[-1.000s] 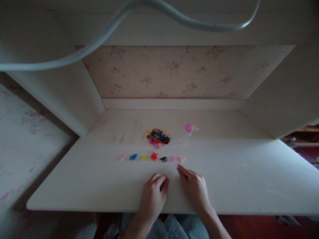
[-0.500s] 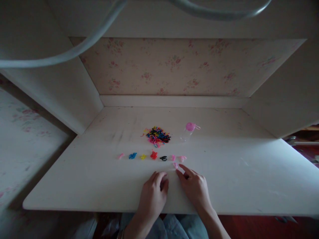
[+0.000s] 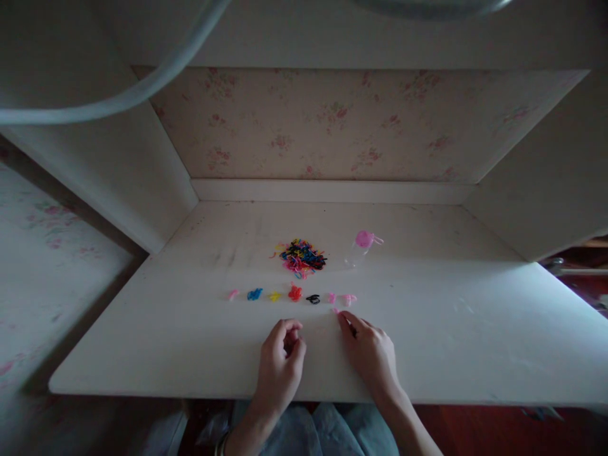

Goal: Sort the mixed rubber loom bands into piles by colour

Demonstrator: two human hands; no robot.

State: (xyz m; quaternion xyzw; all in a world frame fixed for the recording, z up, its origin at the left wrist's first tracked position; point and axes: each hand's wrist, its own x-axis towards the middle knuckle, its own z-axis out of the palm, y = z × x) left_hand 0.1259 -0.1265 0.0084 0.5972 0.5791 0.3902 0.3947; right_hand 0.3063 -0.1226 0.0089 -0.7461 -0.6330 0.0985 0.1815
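My right hand (image 3: 368,348) rests on the white table with thumb and forefinger pinched together on a small pink rubber band (image 3: 335,311). Part of that band is hidden by the fingertips. To its left, my left hand (image 3: 281,354) hovers near the table's front, fingers loosely curled, thumb apart, nothing visible in it. Beyond the hands runs a row of small band clusters: pink (image 3: 232,294), blue (image 3: 255,294), yellow (image 3: 275,296), red (image 3: 295,292), black (image 3: 313,299), deeper pink (image 3: 332,297) and light pink (image 3: 349,299).
A mixed heap of colourful rubber bands (image 3: 304,257) lies behind the row. Right of the heap is a small clear bottle with a pink lid (image 3: 365,239). Side panels and a flowered back wall (image 3: 332,126) enclose the table (image 3: 190,342). A pale curved tube (image 3: 161,79) crosses overhead.
My right thumb and forefinger have closed on the pink rubber band in front of the row. My left hand has moved left, its thumb and fingers slightly farther apart.
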